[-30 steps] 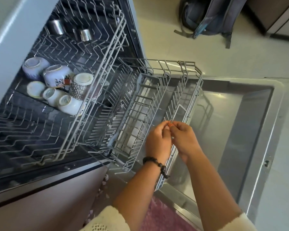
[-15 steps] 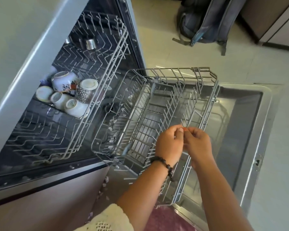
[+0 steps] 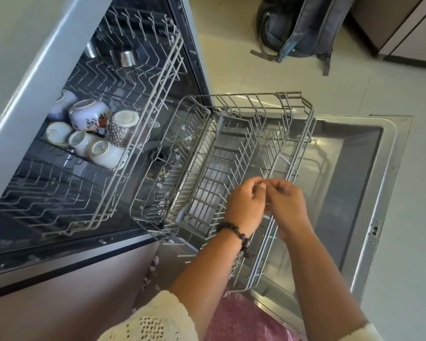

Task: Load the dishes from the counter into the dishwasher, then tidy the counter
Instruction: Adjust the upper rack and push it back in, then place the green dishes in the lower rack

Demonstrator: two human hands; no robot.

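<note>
Home kitchen. Built-in dishwasher point(image 3: 369, 168) with door dropped open, wire racks point(image 3: 231, 168) pulled out, upturned cups point(image 3: 103, 143) in the upper one, pale tiled floor point(image 3: 403, 99), cabinet fronts point(image 3: 403, 28) behind, grey backpack point(image 3: 300, 25) on floor.

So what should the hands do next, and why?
Probably keep drawing the lower rack out over the open door. Both hands, left hand and right hand, grip its front rim, and it holds no dishes, while mugs sit in the upper rack.
</note>
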